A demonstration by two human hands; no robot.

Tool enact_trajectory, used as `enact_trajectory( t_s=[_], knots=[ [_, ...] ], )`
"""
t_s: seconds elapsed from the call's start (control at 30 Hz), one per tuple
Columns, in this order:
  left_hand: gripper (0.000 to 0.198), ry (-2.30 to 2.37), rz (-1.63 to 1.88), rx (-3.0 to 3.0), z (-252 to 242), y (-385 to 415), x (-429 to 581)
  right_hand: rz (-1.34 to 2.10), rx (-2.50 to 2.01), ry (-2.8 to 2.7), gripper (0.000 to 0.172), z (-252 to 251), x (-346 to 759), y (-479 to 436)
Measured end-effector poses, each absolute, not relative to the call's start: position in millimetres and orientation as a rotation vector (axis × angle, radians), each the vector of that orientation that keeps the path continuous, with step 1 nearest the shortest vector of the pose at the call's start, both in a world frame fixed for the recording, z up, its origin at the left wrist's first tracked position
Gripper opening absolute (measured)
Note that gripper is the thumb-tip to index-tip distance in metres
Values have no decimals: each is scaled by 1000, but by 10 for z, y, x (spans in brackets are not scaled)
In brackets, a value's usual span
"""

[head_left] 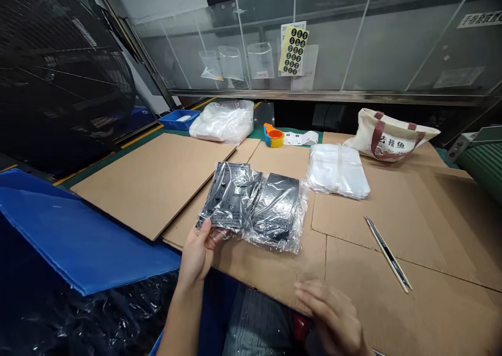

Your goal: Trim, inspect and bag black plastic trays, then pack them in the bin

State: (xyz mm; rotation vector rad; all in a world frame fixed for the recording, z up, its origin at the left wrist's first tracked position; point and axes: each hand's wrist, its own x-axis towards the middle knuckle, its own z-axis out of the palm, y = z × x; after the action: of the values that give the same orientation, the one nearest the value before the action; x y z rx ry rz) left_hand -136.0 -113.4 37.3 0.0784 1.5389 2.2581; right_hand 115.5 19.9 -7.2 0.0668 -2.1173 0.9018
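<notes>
1. The left hand (198, 254) is closed on the near corner of the wrapped bundle, and it pinches the clear plastic film (294, 230).
2. This bundle holds two flat black parts (231, 196), lying side by side on a cardboard sheet (270, 264), which covers the surface.
3. The right hand (329, 314) is open and apart from the bundle, near the cardboard's front edge. It is blurred, so I cannot tell if it touches the cardboard.
4. Farther from the hands lies a stack of clear plastic bags (337, 170). To the right are a canvas tote bag (382, 139) and a long narrow tool (388, 254), perhaps a cutter.
5. On the left is a blue corrugated plastic board (78, 230).
</notes>
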Motion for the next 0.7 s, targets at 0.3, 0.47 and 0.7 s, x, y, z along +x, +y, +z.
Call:
enact_trajectory(
  t_s=[0.3, 0.47, 0.7],
  knots=[
    [50, 1632, 2177, 138, 225, -1093, -1796, 1259, -486, -1799, 34, -214, 1259, 142],
    [40, 1945, 1910, 74, 220, -1082, -1855, 1136, -350, -1937, 39, -266, 1219, 195],
    [39, 2044, 1918, -2, 228, -1126, -1797, 1097, -432, -2006, 33, -312, 1224, 229]
  ],
)
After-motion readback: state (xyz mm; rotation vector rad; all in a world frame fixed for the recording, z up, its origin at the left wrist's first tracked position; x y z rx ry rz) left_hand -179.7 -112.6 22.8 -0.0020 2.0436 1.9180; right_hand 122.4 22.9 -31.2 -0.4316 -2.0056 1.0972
